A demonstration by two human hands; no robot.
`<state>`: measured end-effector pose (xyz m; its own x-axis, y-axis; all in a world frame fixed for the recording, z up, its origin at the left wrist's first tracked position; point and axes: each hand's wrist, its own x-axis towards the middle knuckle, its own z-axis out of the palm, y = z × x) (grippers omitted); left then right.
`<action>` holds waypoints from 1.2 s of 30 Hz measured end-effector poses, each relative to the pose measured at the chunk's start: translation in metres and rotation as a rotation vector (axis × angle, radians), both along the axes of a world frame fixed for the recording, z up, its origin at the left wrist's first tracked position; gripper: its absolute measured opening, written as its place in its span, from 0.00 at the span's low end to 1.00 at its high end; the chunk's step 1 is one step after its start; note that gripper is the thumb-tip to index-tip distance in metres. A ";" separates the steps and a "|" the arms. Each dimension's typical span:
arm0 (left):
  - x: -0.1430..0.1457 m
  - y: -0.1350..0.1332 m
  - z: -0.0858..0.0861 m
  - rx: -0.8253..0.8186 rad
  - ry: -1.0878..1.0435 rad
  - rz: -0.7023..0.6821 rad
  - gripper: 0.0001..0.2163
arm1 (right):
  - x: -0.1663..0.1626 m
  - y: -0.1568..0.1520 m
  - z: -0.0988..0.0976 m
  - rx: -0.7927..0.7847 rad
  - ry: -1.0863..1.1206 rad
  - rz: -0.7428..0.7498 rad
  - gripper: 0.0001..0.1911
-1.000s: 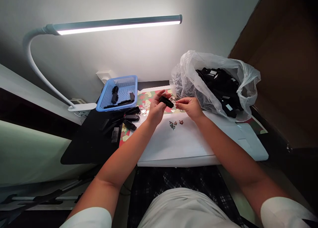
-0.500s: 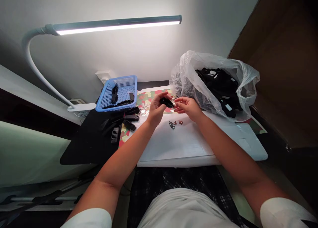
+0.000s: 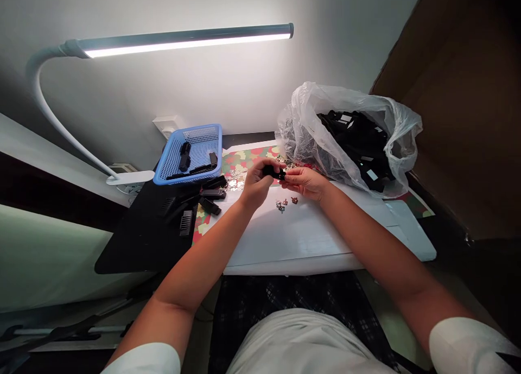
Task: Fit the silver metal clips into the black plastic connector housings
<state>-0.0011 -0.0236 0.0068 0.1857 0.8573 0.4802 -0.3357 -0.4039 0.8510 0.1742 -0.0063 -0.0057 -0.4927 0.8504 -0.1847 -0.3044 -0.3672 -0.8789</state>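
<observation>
My left hand (image 3: 256,187) is closed around a small black plastic part (image 3: 270,171) above the white board (image 3: 280,235). At the right end of that part, my right hand (image 3: 306,182) has its thumb and fingers pinched together. What the right fingertips hold, if anything, is too small to make out. Below the hands lie several small metal pieces (image 3: 280,205) and a reddish one (image 3: 294,200). A scatter of shiny silver pieces (image 3: 235,181) is left of my left hand.
A blue basket (image 3: 221,146) holding black parts stands at the back left. Several black comb-like pieces (image 3: 186,223) lie before it. A clear plastic bag (image 3: 303,125) full of black items is at the back right. A lamp (image 3: 191,42) hangs overhead.
My right fingers have closed in against the end of the black part, and the left hand has turned slightly over it. The view has shifted a little.
</observation>
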 end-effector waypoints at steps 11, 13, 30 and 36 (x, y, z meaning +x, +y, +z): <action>0.004 -0.002 -0.002 0.118 0.043 -0.007 0.14 | -0.014 -0.005 -0.004 0.178 -0.127 -0.218 0.27; 0.005 -0.003 0.000 0.137 0.070 -0.014 0.11 | -0.018 -0.004 -0.003 0.270 -0.147 -0.289 0.26; -0.001 0.009 -0.002 -0.203 0.155 -0.132 0.20 | -0.009 -0.006 0.007 0.425 0.040 -0.254 0.18; -0.003 0.006 -0.001 0.072 0.280 -0.056 0.18 | -0.006 -0.015 0.016 0.251 0.180 -0.171 0.18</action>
